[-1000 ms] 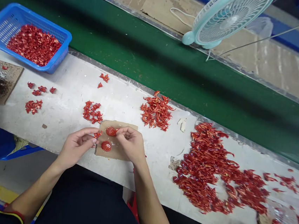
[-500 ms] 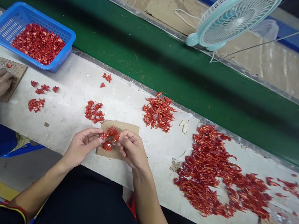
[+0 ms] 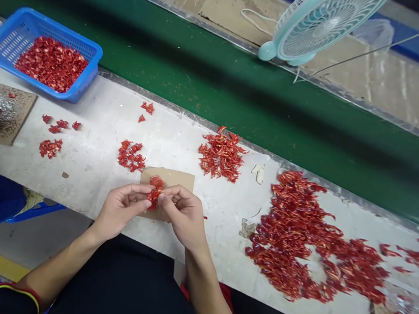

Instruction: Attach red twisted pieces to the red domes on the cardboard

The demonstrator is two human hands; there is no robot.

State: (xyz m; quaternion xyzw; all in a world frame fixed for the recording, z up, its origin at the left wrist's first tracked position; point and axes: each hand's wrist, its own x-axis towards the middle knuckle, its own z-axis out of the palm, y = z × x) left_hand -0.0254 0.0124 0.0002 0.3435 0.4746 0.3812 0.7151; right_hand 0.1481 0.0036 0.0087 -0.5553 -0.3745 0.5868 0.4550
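My left hand [image 3: 125,209] and my right hand [image 3: 184,214] meet over a small piece of brown cardboard [image 3: 179,179] on the white worktop. Both are closed, thumb and fingertips pinching small shiny red pointed pieces [image 3: 154,196] that touch or nearly touch each other. Which piece belongs to which hand is hard to separate. Just beyond the fingertips lies a round red disc [image 3: 156,181] on the cardboard. A second round red shape below is mostly covered by the pieces and fingers. Beside the cardboard sits a small cluster of red pieces [image 3: 131,156].
A blue basket [image 3: 91,74] of red pieces stands at far left, near a stained board [image 3: 20,119]. Red heaps lie at centre [image 3: 221,154] and right [image 3: 298,234]. Beyond runs a green belt [image 3: 203,67]; a turquoise fan [image 3: 325,27] stands behind it.
My hands have come closer together, bringing the red pieces from apart to meeting over the lower disc. Another person's hand has left the board at far left.
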